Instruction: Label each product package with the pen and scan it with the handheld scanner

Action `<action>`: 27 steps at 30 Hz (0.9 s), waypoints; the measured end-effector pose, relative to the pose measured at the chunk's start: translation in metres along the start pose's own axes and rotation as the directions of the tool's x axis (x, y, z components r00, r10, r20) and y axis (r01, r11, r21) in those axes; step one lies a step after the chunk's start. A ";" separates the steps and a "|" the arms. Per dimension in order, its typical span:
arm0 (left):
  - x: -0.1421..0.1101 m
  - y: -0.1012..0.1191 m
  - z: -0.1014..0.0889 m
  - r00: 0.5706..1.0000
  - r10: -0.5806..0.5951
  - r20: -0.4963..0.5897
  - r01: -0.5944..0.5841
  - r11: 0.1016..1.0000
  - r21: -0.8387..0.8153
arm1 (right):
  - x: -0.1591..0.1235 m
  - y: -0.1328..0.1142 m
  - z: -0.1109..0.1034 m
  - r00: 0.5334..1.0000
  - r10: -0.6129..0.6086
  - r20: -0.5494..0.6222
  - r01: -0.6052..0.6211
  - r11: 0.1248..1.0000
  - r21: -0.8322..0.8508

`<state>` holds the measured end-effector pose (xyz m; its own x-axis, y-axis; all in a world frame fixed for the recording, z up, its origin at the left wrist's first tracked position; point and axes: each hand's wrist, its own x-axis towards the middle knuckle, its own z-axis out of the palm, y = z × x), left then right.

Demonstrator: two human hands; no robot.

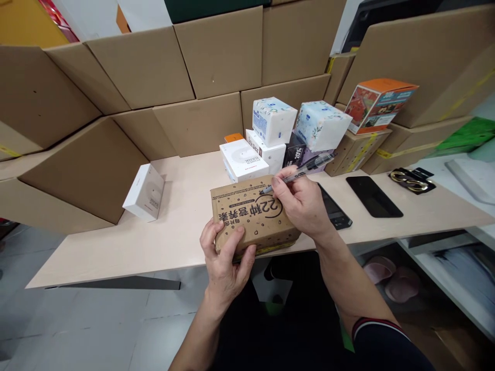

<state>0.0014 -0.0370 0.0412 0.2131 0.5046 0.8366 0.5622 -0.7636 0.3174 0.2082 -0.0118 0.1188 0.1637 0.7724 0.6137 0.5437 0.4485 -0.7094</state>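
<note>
L hand (pixel 225 264) gripped box (pixel 261 221), long axis approx. L–R; R hand (pixel 303 200) pinched pen (pixel 310 166), tip slanting down-left toward box top.

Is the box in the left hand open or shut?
Looks shut: the cardboard box, held by the left hand, shows a flat printed face and no raised flap; its underside is hidden.

Pale wood-topped table (pixel 185 221); grey tiled floor (pixel 88 330) below; white shelf (pixel 444 288) at right.
</note>
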 end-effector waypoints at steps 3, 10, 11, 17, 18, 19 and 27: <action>0.000 0.000 0.000 1.000 0.000 -0.002 0.000 1.000 0.003 | 0.000 -0.001 0.000 1.000 0.002 0.011 -0.002 1.000 -0.016; 0.000 0.000 0.000 1.000 0.002 -0.001 -0.002 1.000 0.007 | 0.001 -0.004 -0.002 0.999 -0.015 0.038 0.016 1.000 -0.026; 0.000 0.000 0.000 1.000 0.002 -0.001 -0.002 1.000 0.009 | 0.001 -0.003 -0.002 0.999 -0.017 0.034 0.018 0.999 -0.029; 0.001 0.000 0.000 1.000 0.007 -0.005 -0.007 1.000 0.007 | 0.001 -0.003 -0.001 1.000 -0.011 0.009 0.012 0.999 -0.053; 0.001 0.000 0.000 1.000 0.008 -0.006 -0.008 1.000 0.006 | 0.001 -0.003 -0.001 1.000 -0.012 0.012 0.013 0.999 -0.051; 0.001 0.001 0.000 1.000 0.007 -0.007 -0.007 1.000 0.006 | 0.001 -0.003 -0.001 1.000 -0.015 0.017 0.016 0.999 -0.047; -0.001 0.000 0.000 1.000 0.003 -0.003 -0.003 1.000 0.021 | -0.001 -0.001 0.000 1.000 -0.011 0.005 0.011 1.000 0.026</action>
<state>0.0012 -0.0374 0.0408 0.2126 0.5008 0.8390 0.5785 -0.7565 0.3049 0.2077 -0.0131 0.1194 0.1537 0.7695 0.6198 0.5241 0.4683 -0.7114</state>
